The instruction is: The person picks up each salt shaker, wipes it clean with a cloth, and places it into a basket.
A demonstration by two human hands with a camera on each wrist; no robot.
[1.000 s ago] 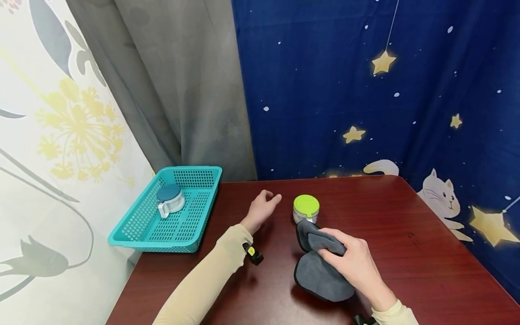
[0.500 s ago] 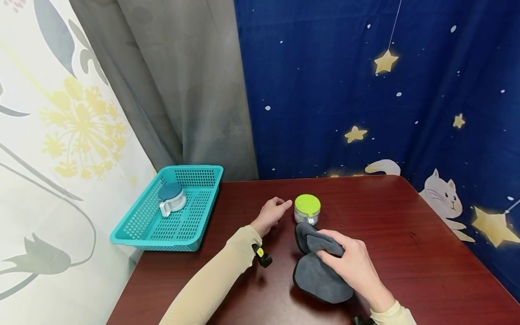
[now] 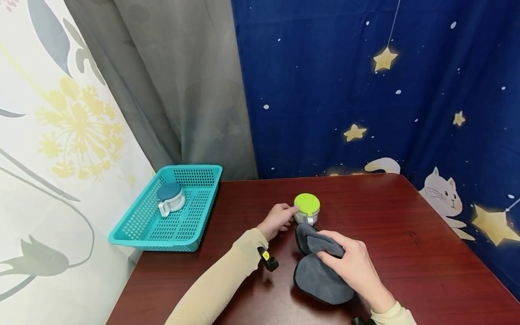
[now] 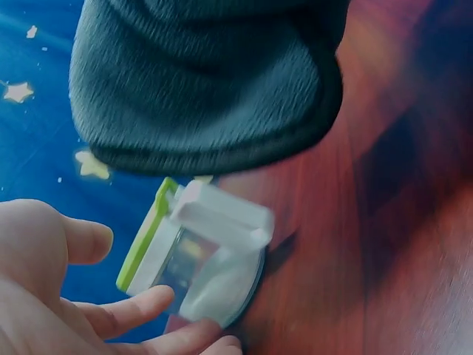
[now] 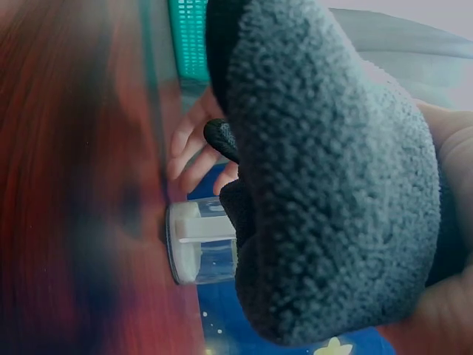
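On the table stands a clear seasoning jar with a lime-green lid and a white handle, some white contents inside. My left hand is at its left side, fingers relaxed and partly spread. In the left wrist view, fingertips overlap the jar, while the thumb stands apart; contact is hard to tell. My right hand pinches a folded dark grey cloth with black edging, just in front of the jar. The cloth hides the jar's upper part in the right wrist view.
A turquoise mesh basket stands at the table's back left. Inside lies a similar jar with a blue lid and white handle. Curtains hang behind the dark red wooden table.
My left hand has moved right, from beside the basket side of the table up to the green-lidded jar. The right hand and cloth have stayed nearly still.
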